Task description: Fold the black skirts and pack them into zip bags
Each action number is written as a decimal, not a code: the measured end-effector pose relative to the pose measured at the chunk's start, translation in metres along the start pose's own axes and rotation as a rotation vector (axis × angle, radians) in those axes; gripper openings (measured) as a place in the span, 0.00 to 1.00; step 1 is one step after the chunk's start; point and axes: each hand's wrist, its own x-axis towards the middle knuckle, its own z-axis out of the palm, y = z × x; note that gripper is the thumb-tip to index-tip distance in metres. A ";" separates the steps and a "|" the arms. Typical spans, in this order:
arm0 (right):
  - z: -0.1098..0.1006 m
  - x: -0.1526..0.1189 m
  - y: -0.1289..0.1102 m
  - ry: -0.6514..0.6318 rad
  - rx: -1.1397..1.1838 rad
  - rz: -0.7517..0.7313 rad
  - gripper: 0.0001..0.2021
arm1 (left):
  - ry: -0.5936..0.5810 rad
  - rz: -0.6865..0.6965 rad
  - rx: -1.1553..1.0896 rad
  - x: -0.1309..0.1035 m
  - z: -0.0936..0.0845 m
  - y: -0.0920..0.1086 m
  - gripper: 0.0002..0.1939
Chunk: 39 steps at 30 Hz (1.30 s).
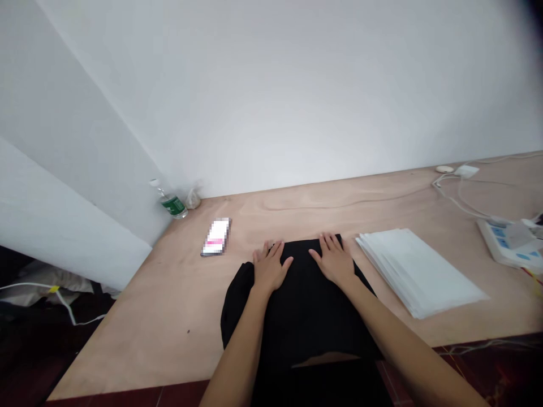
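Observation:
A black cloth garment (309, 305) lies spread on the wooden table in front of me, its far edge nearly straight. My left hand (269, 268) rests flat on its far left corner, fingers stretched out. On the far right corner lies my right hand (335, 260), also flat with the thumb apart. Both palms press on the fabric and neither hand grips it. Beyond my left wrist a rounded black fold, perhaps a sleeve, bulges out to the left. The garment's exact kind is not clear.
Right of the cloth lies a stack of white plastic sheets or bags (419, 274). A power strip (513, 243) and white cables (458, 198) are farther right. A phone (216, 236) lies left, near a green-labelled bottle (173, 203). The wooden table (169, 316) meets the wall behind.

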 end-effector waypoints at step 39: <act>-0.009 -0.072 0.002 -0.029 0.033 -0.201 0.33 | 0.128 -0.095 0.002 -0.090 -0.001 -0.037 0.31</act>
